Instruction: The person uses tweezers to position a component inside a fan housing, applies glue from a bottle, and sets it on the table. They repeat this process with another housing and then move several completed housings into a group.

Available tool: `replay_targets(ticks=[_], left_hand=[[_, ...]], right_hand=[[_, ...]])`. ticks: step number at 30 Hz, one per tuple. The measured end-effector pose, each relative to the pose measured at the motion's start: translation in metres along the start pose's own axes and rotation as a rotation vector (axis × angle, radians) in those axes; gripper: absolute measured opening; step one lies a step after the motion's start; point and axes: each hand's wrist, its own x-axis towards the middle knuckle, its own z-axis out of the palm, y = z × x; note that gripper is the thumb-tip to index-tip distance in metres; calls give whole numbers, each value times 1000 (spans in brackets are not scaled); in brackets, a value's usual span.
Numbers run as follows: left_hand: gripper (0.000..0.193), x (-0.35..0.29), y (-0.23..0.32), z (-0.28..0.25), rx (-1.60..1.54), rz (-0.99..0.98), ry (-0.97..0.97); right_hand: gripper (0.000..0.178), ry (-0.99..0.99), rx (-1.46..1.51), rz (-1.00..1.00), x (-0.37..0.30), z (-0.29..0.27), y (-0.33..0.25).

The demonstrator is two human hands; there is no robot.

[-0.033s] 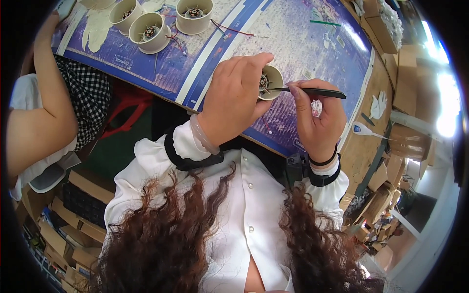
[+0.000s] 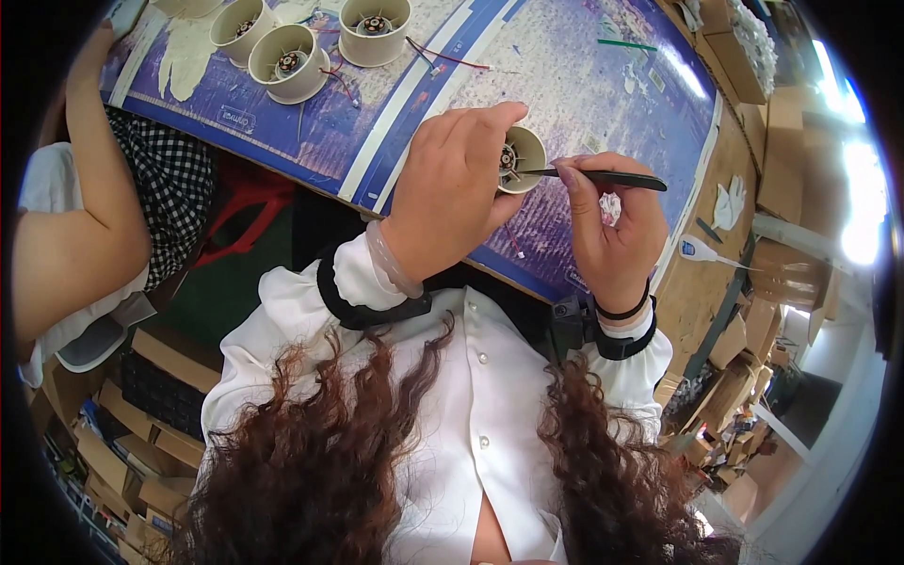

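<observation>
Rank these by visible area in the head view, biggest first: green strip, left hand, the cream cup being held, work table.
1. Work table
2. Left hand
3. Cream cup, partly hidden by that hand
4. Green strip

This is apparent size only.

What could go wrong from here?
The black tool in the right hand has its tip inside the cup, close to the motor; a slip might scratch it. The cup could turn if the left hand loosens. The wire near the table edge might snag.
</observation>
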Motion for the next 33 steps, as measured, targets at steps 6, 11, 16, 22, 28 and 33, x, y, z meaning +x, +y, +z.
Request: replay_targets(ticks=[6, 11, 16, 22, 28, 33], left_hand=[[69, 1, -1, -1, -2, 11, 2], [69, 1, -1, -1, -3, 0, 8], [69, 2, 0, -3, 1, -6, -3], [70, 1, -2, 0, 1, 1, 15], [70, 1, 0, -2, -7, -8, 8], [72, 0, 0, -1, -2, -7, -10]], right_hand=[[13, -15, -35, -29, 2, 1, -6], [12, -84, -130, -147, 4, 1, -8], [13, -78, -95, -51, 0, -3, -10], [15, -116, -82, -16, 0, -4, -6], [17, -108, -86, -97, -1, -1, -1], [17, -106, -103, -125, -1, 0, -3]])
